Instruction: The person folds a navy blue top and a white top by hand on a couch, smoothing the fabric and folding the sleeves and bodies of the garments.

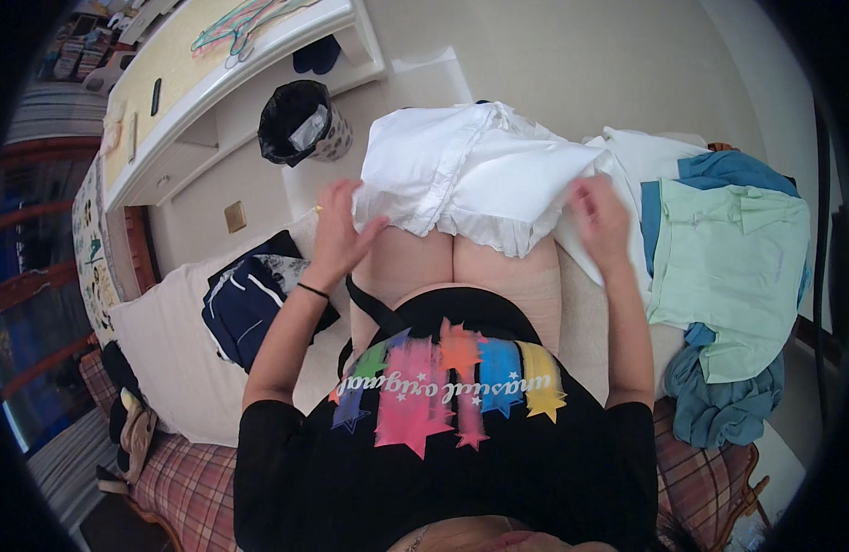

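A white cotton garment with ruffled, lace-like trim [424, 165] lies across my lap, partly folded, its ruffled hem over my thighs. My left hand [342, 231] is at its left edge, thumb spread away from the fingers, with the fingertips against or just beside the cloth. At the right edge of the garment is my right hand [599, 214], blurred and with bent fingers. Whether it pinches the cloth cannot be made out. More white cloth [645, 159] lies beyond my right hand.
On my right a mint-green T-shirt [728, 255] lies over teal clothing [724, 400]. Folded navy clothes [248, 307] rest on a cream cover [169, 352] at my left. Ahead are a lined waste bin [338, 134] and a white-edged desk [179, 117] with hangers [242, 27].
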